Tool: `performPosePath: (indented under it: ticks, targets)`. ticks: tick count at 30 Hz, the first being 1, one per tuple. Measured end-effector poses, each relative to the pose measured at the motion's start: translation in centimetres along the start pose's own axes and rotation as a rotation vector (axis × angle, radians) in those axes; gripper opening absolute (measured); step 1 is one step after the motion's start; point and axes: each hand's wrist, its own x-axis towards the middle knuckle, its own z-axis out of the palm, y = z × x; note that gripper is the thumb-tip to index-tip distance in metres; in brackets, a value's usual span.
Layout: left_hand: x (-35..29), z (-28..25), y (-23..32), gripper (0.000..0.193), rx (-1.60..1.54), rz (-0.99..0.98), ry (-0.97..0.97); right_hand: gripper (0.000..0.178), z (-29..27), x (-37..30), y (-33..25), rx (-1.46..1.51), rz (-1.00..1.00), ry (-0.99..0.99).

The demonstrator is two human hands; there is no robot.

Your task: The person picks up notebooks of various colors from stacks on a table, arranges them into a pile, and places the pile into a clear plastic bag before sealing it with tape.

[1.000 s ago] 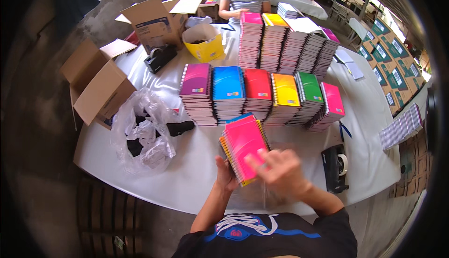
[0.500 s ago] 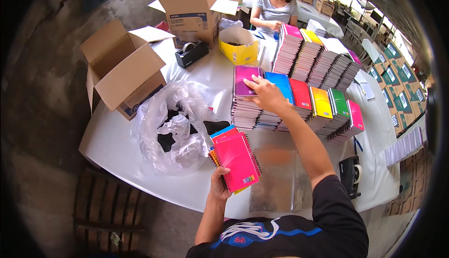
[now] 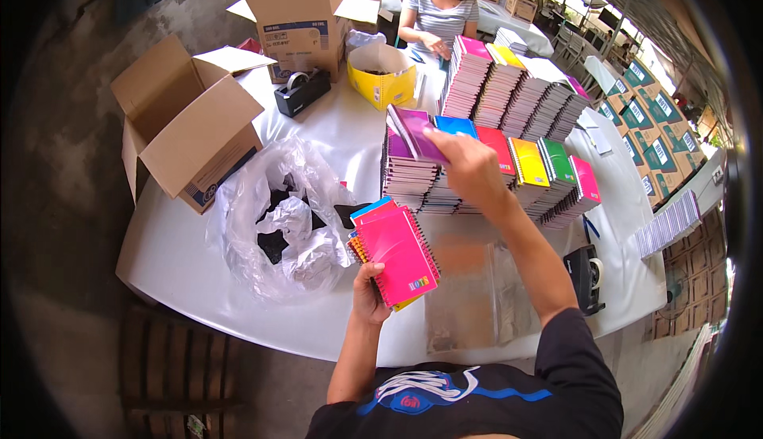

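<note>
My left hand (image 3: 369,294) is closed round a small stack of spiral notebooks, a pink notebook (image 3: 397,258) on top, with blue, red and yellow edges showing beneath. My right hand (image 3: 469,167) grips a purple notebook (image 3: 419,134) by its near edge, tilted up off the leftmost pile (image 3: 409,176). Beside that pile stand others in a row, topped by a blue notebook (image 3: 455,126), a red notebook (image 3: 496,149), a yellow notebook (image 3: 528,162), a green notebook (image 3: 557,160) and a pink one (image 3: 586,180). My right fingertips are partly hidden behind the hand.
Taller notebook stacks (image 3: 466,81) rise behind the row. Left are a clear plastic bag (image 3: 230,236) with crumpled scraps, open cardboard boxes (image 3: 191,129), a tape dispenser (image 3: 304,93) and a yellow container (image 3: 381,87). Another dispenser (image 3: 584,280) lies right. A person (image 3: 439,17) sits across the table.
My right hand has lifted the purple notebook from its pile, its far edge now raised. My left hand still holds its stack. The whole view has shifted slightly.
</note>
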Motion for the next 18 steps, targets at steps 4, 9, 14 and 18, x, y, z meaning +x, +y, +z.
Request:
performPosePath:
  ticks: [4, 9, 14, 18]
  targets:
    - [-0.4, 0.1, -0.9, 0.068, -0.082, 0.03, -0.135, 0.044, -6.3, -3.8, -7.9, -0.079, -0.235, -0.254]
    - [-1.2, 1.4, -2.6, 0.08, 0.138, -0.26, -0.127, 0.086, -11.3, -8.6, -10.9, 0.142, -0.119, -0.858]
    - [-1.4, 3.1, -6.4, 0.083, 0.36, -0.544, -0.038, 0.066, -11.8, -17.1, -6.3, -0.037, -0.278, -0.289]
    - [-1.0, 3.9, -9.4, 0.086, 0.813, -0.317, 0.129, 0.047, -13.6, -19.6, -4.9, 0.575, 0.059, -0.215]
